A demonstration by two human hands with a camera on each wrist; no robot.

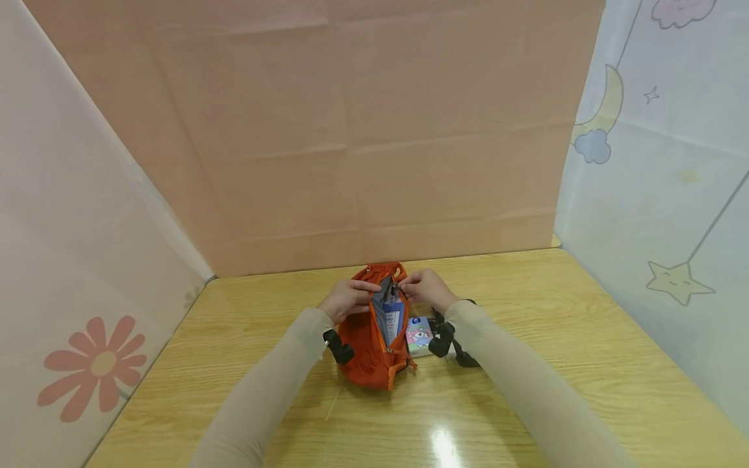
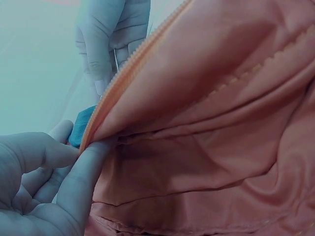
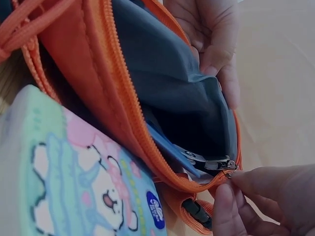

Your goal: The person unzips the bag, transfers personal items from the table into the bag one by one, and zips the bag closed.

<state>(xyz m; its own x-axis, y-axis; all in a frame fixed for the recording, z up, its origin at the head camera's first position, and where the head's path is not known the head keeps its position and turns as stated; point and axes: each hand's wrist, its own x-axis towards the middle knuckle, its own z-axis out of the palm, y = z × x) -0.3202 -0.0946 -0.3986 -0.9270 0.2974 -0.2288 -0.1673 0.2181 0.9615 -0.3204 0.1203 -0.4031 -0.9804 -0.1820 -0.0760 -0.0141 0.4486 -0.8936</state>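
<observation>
Lengthwise, the open orange bag [image 1: 358, 344] is laid from near to far on the table [image 1: 251, 351], between the left hand [image 1: 346, 300] and right hand [image 1: 428, 287]. Its left edge [image 2: 125, 73] is pinched by the former; the zipper's far end [image 3: 201, 187] is pinched by the latter, set nearer it. Just rightward, a printed pack [image 1: 419, 335] is seen.

A wood-grain surface [image 1: 251, 315], bright with glare near the front, carries a cartoon-printed packet [image 1: 418, 335] with a blue oval logo. Behind hangs a creased peach backdrop [image 1: 281, 130]. The white left panel [image 1: 70, 195] bears 1 red flower [image 1: 103, 364]; the pale right panel [image 1: 661, 201] shows a crescent moon [image 1: 612, 101], a blue cloud [image 1: 593, 147], a pink cloud [image 1: 683, 10] and a smiling star [image 1: 679, 282].
</observation>
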